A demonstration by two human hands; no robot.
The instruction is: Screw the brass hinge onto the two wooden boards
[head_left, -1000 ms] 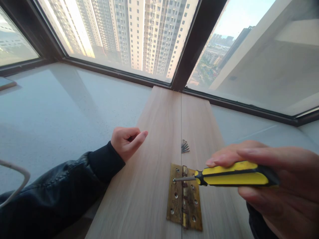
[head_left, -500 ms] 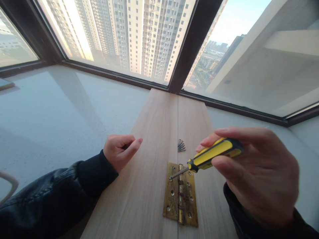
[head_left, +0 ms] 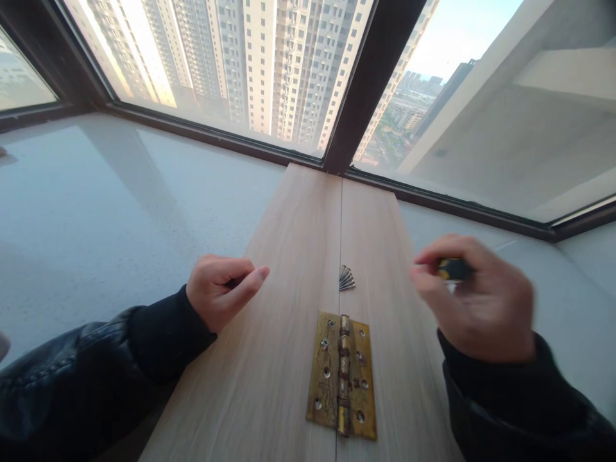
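Note:
A tarnished brass butt hinge [head_left: 317,385] lies flat over the seam of two pale wooden boards. Its knuckle runs along the joint. A screw head [head_left: 324,343] sits in the second hole of the left leaf. Beyond the hinge, several loose screws [head_left: 346,278] are fanned out on the seam. My right hand [head_left: 481,301], slightly blurred, is closed around a yellow and black screwdriver [head_left: 455,269] at the right of the boards; its shaft is hidden. My left hand [head_left: 224,292] makes a loose fist over the left board's edge, with nothing visible in it.
The boards [head_left: 289,256] reach back to a dark window frame [head_left: 216,138]. A white speckled sill [head_left: 129,186] extends on the left, with more white surface to the right. Tall buildings show through the glass.
My right hand has lifted the screwdriver off the screw in the hinge's left leaf and moved away right, its tip turned out of sight. My left hand keeps its loose fist.

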